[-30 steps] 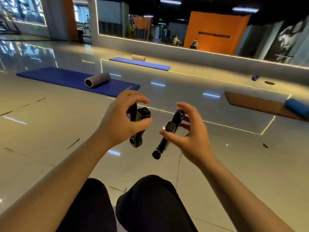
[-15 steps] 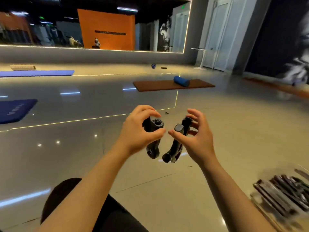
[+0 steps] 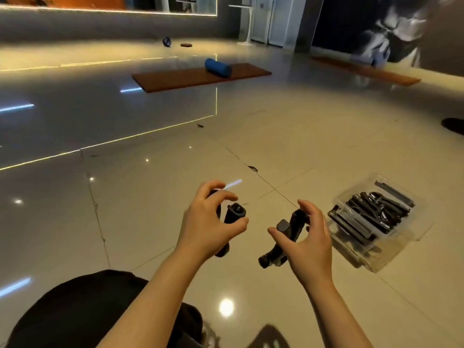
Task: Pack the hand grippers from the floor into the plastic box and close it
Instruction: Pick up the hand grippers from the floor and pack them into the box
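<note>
The left hand [image 3: 208,222] is curled around a black hand gripper [image 3: 232,214], thumb under the knobbed top end and fingers arched over the far side, so the tool is held up in the air above the floor [image 3: 150,197]. The right hand [image 3: 308,242] holds a second black hand gripper [image 3: 288,232] in the same way, thumb against a squarish block on its near side and fingers wrapped behind it; the lower end of this one sticks out below the palm. The two hands sit side by side, near each other but not touching, and both tools are clear of the tiles.

To the right, just beside the right hand, a clear plastic box [image 3: 391,257] rests on the floor with its top open. It holds a pile of more black hand grippers [image 3: 376,212] lying across one another.

Farther back on the shiny floor lies a brown mat [image 3: 175,80] with a blue roller [image 3: 218,67] on it. Dark trousers [image 3: 82,310] fill the lower left corner.
</note>
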{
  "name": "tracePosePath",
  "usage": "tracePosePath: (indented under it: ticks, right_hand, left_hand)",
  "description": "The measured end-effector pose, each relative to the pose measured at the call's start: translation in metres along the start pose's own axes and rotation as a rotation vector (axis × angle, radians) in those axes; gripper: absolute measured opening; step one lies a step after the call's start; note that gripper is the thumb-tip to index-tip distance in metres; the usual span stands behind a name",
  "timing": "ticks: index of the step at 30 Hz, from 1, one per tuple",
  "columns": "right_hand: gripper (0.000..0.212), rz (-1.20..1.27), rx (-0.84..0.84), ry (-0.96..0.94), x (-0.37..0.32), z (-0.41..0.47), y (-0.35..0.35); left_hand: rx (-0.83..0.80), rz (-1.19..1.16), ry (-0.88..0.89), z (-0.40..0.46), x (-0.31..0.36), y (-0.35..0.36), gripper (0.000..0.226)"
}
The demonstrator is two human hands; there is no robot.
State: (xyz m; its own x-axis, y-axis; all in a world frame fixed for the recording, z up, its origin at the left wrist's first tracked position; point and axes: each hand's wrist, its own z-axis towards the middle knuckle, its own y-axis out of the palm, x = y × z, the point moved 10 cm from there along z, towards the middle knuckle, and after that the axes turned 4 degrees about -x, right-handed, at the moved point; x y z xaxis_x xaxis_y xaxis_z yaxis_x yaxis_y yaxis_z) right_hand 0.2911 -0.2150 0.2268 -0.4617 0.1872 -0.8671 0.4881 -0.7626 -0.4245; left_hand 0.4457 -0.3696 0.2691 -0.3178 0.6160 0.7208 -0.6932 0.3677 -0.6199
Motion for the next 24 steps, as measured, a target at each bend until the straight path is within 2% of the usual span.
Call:
tracePosePath:
  ticks: [2, 5, 7, 11, 18, 24]
  right_hand:
    - [0.069, 0.0, 0.029, 0.052, 0.012, 0.003, -0.004]
    - [0.075, 0.019, 0.065, 0.094, 0.025, 0.018, -0.015]
    - [0.079, 0.021, 0.082, 0.088, 0.028, 0.032, -0.026]
    - [0.077, 0.021, 0.131, 0.067, 0.034, 0.051, -0.055]
    - [0.071, -0.003, 0.13, 0.106, 0.081, 0.063, -0.113]
    - [0.061, -0.042, 0.045, 0.046, 0.11, 0.088, -0.175]
  left_hand:
    - [0.023, -0.044, 0.037, 0.012, 0.01, 0.001, 0.037]
    - [0.096, -0.139, -0.004, 0.03, 0.014, -0.001, 0.044]
    - [0.106, -0.112, 0.0, 0.037, 0.025, 0.012, 0.043]
    - [0.021, 0.019, 0.117, 0.05, 0.059, 0.069, 0.035]
    - [-0.034, -0.081, 0.111, 0.06, 0.11, 0.144, 0.036]
    - [-0.096, 0.026, 0.092, 0.063, 0.146, 0.22, 0.038]
